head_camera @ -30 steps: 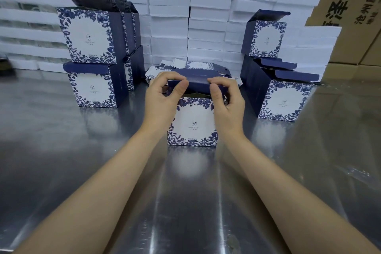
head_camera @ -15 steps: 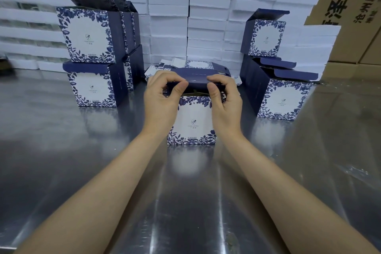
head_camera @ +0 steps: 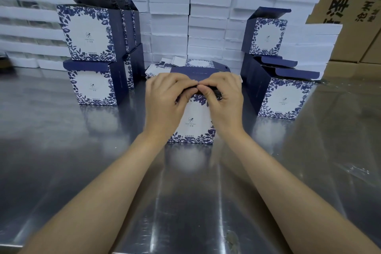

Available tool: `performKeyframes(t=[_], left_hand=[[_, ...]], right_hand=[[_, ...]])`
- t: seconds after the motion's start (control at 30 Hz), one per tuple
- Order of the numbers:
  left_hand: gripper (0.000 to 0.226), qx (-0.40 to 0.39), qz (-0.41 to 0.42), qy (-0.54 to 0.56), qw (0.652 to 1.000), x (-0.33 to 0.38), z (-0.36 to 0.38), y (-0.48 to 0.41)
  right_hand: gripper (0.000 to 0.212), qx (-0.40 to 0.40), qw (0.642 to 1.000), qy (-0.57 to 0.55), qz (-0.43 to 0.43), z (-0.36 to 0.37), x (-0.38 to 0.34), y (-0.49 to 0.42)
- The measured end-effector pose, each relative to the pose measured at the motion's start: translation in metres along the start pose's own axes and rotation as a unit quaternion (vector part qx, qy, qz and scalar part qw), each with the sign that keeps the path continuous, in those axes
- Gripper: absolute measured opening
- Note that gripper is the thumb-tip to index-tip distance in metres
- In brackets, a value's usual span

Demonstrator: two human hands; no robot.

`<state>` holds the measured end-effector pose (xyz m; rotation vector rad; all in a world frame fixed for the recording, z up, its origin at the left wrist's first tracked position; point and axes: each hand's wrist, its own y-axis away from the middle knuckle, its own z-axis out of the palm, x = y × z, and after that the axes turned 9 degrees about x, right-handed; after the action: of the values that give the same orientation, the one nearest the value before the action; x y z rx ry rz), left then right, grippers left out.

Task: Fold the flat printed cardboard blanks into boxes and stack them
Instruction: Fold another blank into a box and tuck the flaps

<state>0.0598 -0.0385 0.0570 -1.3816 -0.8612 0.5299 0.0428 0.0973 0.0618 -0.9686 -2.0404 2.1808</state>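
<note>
A blue-and-white floral box point(head_camera: 191, 128) stands upright on the steel table in front of me. My left hand point(head_camera: 167, 99) and my right hand point(head_camera: 222, 99) both pinch its dark blue lid flap point(head_camera: 198, 73) at the top front edge, with thumbs and fingertips meeting in the middle. Behind the box lie several flat printed blanks point(head_camera: 198, 63). Folded boxes stand stacked at the left point(head_camera: 90, 33) and at the right point(head_camera: 284, 99), with one more on top point(head_camera: 266, 35).
The steel table point(head_camera: 61, 150) is shiny and reflective. White foam trays point(head_camera: 169, 10) are piled along the back. Brown cartons point(head_camera: 354, 6) fill the right rear. A scrap of clear plastic film point(head_camera: 354, 171) lies at the right.
My hands have moved inward along the lid flap until their fingertips meet at the centre. The flap has come down lower over the box's front.
</note>
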Motion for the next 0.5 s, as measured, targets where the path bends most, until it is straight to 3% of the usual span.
performKeyframes(t=[0.2, 0.37, 0.5], left_hand=[[0.007, 0.02, -0.029, 0.003, 0.999, 0.0006, -0.0016, 0.0004], [0.005, 0.015, -0.05, 0.005, 0.999, -0.0026, -0.0048, -0.0039], [0.007, 0.002, -0.066, 0.064, 0.996, -0.0056, -0.006, -0.0044]], right_hand=[[0.007, 0.005, 0.996, -0.075, 0.045, 0.0029, 0.0021, 0.0104], [0.008, -0.002, 0.997, -0.075, 0.028, 0.0041, 0.0038, 0.0097], [0.009, -0.001, 0.995, -0.086, 0.044, 0.0029, 0.0046, 0.0073]])
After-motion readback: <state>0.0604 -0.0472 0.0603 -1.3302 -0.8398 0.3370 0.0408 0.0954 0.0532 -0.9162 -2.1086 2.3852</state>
